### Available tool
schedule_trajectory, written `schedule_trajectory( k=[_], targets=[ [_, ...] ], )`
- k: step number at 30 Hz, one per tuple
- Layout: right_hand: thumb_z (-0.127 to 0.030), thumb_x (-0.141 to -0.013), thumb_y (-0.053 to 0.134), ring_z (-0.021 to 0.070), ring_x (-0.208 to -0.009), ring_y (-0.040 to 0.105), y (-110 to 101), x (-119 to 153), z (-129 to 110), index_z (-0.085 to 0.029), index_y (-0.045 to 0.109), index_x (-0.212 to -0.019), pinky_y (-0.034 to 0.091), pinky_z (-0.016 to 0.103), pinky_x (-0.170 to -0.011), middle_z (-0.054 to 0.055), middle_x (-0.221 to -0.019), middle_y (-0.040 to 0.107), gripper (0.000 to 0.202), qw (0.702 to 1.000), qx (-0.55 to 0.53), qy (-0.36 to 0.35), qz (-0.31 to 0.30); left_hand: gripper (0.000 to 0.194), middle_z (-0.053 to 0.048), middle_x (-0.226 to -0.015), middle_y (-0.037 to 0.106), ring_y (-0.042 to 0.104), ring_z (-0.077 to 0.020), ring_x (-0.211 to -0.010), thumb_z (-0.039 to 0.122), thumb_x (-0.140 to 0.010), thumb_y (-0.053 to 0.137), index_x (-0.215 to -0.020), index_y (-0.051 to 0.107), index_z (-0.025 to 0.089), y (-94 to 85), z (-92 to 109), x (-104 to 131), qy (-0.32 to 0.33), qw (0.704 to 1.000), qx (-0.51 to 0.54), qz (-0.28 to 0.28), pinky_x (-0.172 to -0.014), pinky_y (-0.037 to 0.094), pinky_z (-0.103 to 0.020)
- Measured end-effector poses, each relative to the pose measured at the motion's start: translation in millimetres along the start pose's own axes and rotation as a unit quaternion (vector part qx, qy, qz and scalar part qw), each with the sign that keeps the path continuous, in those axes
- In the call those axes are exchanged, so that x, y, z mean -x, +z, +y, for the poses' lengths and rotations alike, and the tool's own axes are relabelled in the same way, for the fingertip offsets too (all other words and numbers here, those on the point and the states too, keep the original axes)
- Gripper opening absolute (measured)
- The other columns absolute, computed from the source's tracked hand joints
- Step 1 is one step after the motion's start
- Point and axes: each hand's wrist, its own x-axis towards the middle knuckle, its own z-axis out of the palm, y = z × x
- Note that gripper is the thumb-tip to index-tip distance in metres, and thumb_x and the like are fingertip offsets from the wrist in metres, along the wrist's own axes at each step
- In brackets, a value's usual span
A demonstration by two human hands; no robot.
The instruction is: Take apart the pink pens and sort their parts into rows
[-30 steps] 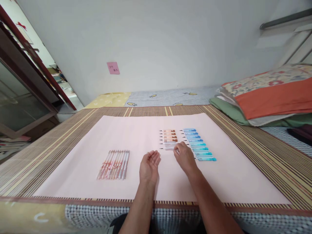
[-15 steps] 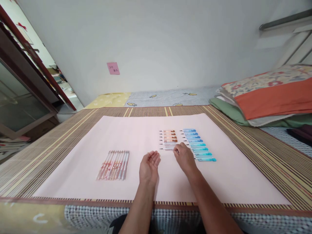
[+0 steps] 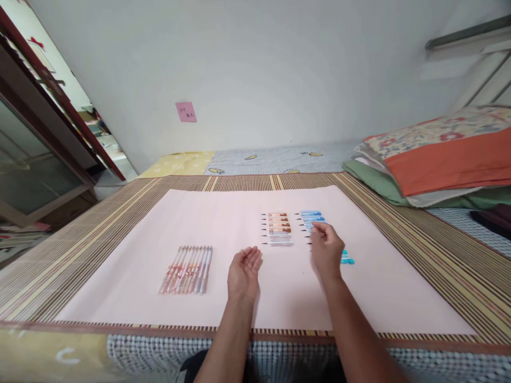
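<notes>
On the pink sheet (image 3: 199, 213), my left hand (image 3: 244, 272) rests palm up with fingers apart and nothing in it, left of the column of brown and clear pens (image 3: 279, 229). My right hand (image 3: 327, 247) is over the column of blue and teal pens (image 3: 313, 218), hiding several of them. Its thumb and fingers are pinched together near the blue pens; whatever is between them, if anything, is too small to make out. A row of pink and white pens (image 3: 187, 270) lies side by side at the left.
Beneath the sheet is a striped mat (image 3: 107, 229). Folded bedding (image 3: 451, 154) is piled at the right. A pink note (image 3: 186, 111) hangs on the wall behind, and a door frame (image 3: 59, 90) stands at the far left.
My right hand has moved right and slightly away from me, from the lowest clear pen to above the blue and teal pens. My left hand has stayed in place.
</notes>
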Motion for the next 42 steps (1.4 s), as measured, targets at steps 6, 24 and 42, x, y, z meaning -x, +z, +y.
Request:
schedule_trajectory(
  k=[6, 24, 42],
  targets=[
    [-0.040, -0.080, 0.069, 0.0147, -0.065, 0.059, -4, -4, -7, -0.017, 0.073, -0.094, 0.048, 0.027, -0.061, 0.001, -0.073, 0.067, 0.028, 0.986, -0.104, 0.118, 0.060, 0.014, -0.001, -0.061, 0.060, 0.053, -0.0078, -0.046, 0.016, -0.086, 0.064, -0.073, 0.059, 0.015, -1.5, -1, -1, -0.003, 1.000, -0.002, -0.009, -0.042, 0.040, -0.017],
    [-0.056, -0.080, 0.069, 0.0115, -0.052, 0.051, 6, -3, -4, -0.018, 0.067, -0.082, 0.042, 0.024, -0.051, -0.004, -0.060, 0.059, 0.038, 0.992, -0.092, 0.090, 0.006, 0.052, 0.011, -0.048, 0.023, 0.020, -0.0057, -0.044, 0.028, -0.063, 0.076, -0.057, 0.024, 0.025, -5.3, -9, 6, 0.137, 0.971, -0.193, -0.036, -0.042, 0.014, -0.021],
    [-0.037, -0.087, 0.058, 0.0161, -0.066, 0.059, -17, 52, -48, -0.020, 0.065, -0.081, 0.044, 0.027, -0.065, 0.001, -0.073, 0.068, 0.019, 0.954, 0.012, -0.014, -0.298, 0.042, 0.007, -0.054, 0.031, 0.032, -0.0122, -0.054, 0.039, -0.089, 0.061, -0.059, 0.034, 0.025, -23.4, -27, 67, 0.333, 0.764, -0.525, -0.174, -0.055, 0.026, -0.028]
  ],
)
